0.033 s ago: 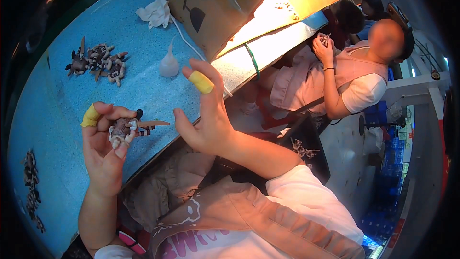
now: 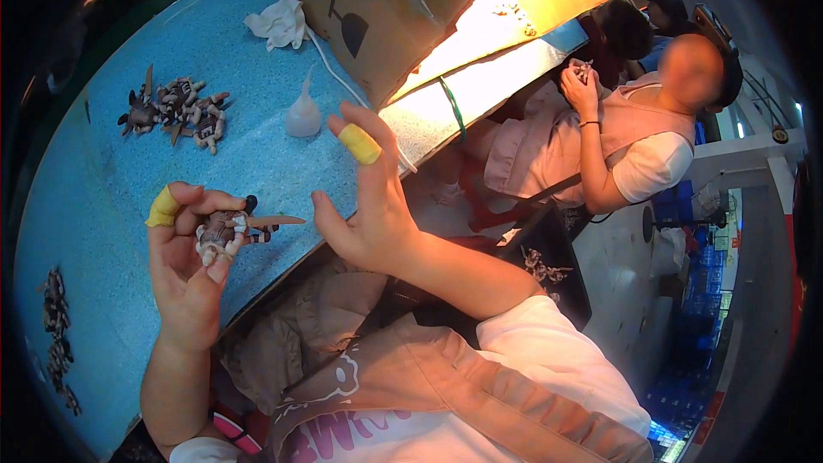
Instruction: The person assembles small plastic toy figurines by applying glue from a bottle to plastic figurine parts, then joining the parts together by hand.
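Note:
My left hand (image 2: 184,287) is closed on a small toy figurine (image 2: 219,236), pinched between thumb and fingers above the blue table surface (image 2: 257,171). The figurine is brown and pale, with a dark tip at its top and a tan blade-like part sticking out to the right. Facing that blade, my right hand (image 2: 375,219) is open, its thumb and fingers spread and nothing between them. Yellow tape wraps a finger on each hand. Beyond my right fingers stands a translucent squeeze bottle (image 2: 303,118) with a thin pointed nozzle.
A pile of similar figurines (image 2: 176,110) lies at the far left, and a row of dark pieces (image 2: 57,334) at the near left. Crumpled tissue (image 2: 279,24), a white cord (image 2: 339,77) and a cardboard box (image 2: 377,17) are at the back. A black bin (image 2: 566,279) and a seated co-worker (image 2: 634,133) are right.

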